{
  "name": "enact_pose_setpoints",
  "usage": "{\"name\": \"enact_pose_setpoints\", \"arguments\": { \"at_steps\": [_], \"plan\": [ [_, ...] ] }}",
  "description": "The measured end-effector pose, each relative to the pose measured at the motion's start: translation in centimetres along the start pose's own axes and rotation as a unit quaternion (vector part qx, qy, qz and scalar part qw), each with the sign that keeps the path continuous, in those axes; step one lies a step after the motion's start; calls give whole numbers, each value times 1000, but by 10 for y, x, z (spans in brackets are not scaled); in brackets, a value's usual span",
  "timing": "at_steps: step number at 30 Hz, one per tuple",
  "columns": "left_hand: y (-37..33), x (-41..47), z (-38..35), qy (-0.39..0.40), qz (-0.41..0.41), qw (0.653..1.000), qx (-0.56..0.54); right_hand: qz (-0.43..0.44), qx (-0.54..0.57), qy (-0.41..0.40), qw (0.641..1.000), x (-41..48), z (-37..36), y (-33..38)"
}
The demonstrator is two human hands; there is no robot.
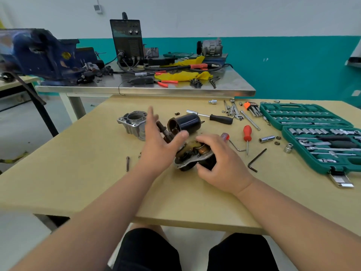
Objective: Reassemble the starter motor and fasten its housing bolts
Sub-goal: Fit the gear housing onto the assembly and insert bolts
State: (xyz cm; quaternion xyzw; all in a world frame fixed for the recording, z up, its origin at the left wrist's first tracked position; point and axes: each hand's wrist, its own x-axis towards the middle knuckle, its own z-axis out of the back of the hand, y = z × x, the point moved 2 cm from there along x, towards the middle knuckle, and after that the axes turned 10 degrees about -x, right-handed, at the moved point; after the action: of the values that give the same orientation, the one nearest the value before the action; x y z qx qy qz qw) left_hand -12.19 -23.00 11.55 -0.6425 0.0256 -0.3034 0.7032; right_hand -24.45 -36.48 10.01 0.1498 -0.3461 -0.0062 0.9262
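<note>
A long housing bolt [127, 163] lies loose on the wooden table [78, 173], with the cast aluminium nose housing [134, 122] behind it. A person's left hand [158, 147] hovers open over the parts, fingers spread. Beyond it, the black motor can [188, 121] rests on its side. At centre, the right hand [220, 165] grips the gear-end assembly [187, 161], fingers curled over it. The assembly looks heavy and rigid, probably greasy. Its plate rim and dark body seem the safest holds, clear of the exposed gears. The plate is dull silver, grimed brown. A socket set [322, 145] lies open at right.
</note>
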Motion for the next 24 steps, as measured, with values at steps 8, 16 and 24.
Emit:
{"name": "enact_pose_setpoints", "arguments": {
  "at_steps": [8,16,24],
  "plan": [
    [9,2,-16,143,141,909,-366,-166,249,-100,949,13,17,4],
    [7,-6,-18,91,126,869,-470,-179,188,51,964,22,-17,11],
    [14,-5,2,6,162,852,-498,-198,150,104,963,46,-5,4]
  ]
}}
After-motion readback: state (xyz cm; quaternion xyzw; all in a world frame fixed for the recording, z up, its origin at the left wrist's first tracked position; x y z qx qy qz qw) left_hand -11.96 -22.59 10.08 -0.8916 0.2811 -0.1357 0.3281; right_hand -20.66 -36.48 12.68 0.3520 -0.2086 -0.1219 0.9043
